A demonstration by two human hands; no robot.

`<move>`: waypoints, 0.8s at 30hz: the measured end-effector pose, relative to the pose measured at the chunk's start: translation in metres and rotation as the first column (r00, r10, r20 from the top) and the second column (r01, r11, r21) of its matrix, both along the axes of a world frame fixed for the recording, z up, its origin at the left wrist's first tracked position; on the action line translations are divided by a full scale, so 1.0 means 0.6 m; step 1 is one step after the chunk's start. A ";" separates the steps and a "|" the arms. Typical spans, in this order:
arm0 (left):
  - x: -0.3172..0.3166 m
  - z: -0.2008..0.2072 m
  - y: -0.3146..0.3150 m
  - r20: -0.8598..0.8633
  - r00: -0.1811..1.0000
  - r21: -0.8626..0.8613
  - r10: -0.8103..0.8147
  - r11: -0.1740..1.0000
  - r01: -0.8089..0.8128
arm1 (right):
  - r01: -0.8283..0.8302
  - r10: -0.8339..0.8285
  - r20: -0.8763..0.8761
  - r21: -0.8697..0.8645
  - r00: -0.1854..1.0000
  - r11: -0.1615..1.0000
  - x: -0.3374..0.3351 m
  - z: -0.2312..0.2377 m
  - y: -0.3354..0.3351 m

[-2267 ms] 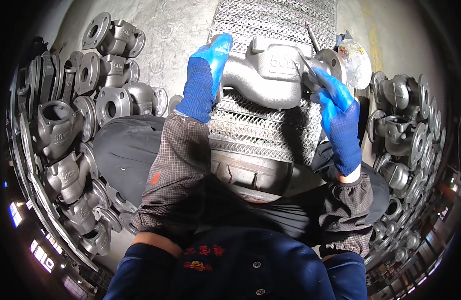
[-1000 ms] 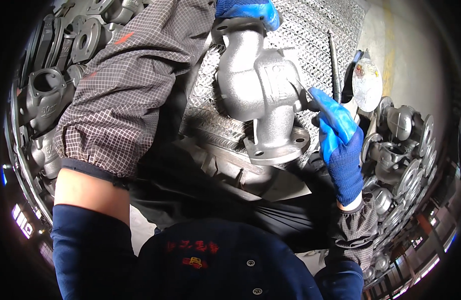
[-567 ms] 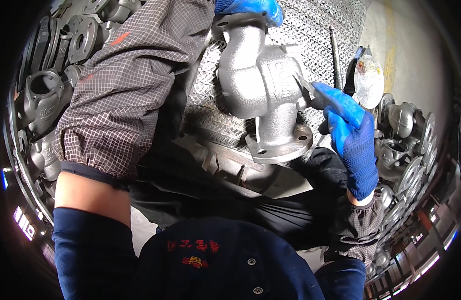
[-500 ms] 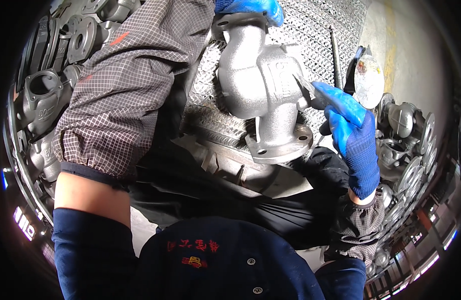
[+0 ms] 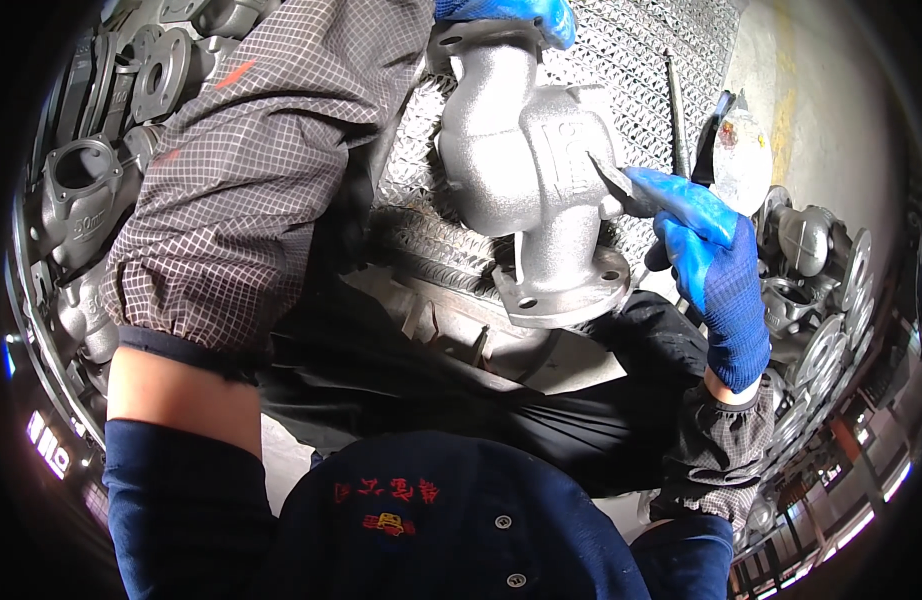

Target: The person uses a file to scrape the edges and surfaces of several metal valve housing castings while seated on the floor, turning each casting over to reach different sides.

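A silver-grey cast valve body with a flange at each end lies on a textured metal plate in front of me. My left hand, in a blue coated glove, is closed over the casting's far flange, partly cut off by the picture's top edge. In my right hand, gloved the same way, is a dark, flat, pointed scraper. Its tip meets or nearly meets the raised marking on the casting's side. The near flange, with bolt holes, faces my lap.
The textured metal plate has a thin metal rod along its right side. Beyond that is a whitish rounded object with rusty stains. Grey castings are piled at left, and more flanged castings stand at right.
The casting has shifted slightly to the right, with my left hand still on its far flange. My right hand and the scraper have moved slightly right too.
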State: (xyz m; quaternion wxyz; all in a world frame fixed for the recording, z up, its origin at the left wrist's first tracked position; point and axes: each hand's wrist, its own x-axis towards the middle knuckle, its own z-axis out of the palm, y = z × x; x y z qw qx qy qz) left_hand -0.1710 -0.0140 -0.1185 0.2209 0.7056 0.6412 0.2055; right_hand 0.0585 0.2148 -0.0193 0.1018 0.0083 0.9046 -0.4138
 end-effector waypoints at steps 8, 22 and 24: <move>0.003 -0.001 -0.002 0.005 1.000 0.014 0.006 1.000 -0.006 | 0.023 -0.024 -0.030 -0.017 0.999 1.000 -0.004 0.011 -0.012; 0.014 0.000 -0.005 0.008 1.000 0.032 0.007 0.999 -0.007 | 0.051 -0.051 0.033 -0.002 0.998 0.999 -0.007 0.020 -0.015; 0.015 -0.001 -0.013 0.013 1.000 0.023 0.018 1.000 -0.018 | -0.045 0.045 0.051 0.006 0.998 0.999 -0.021 0.052 -0.031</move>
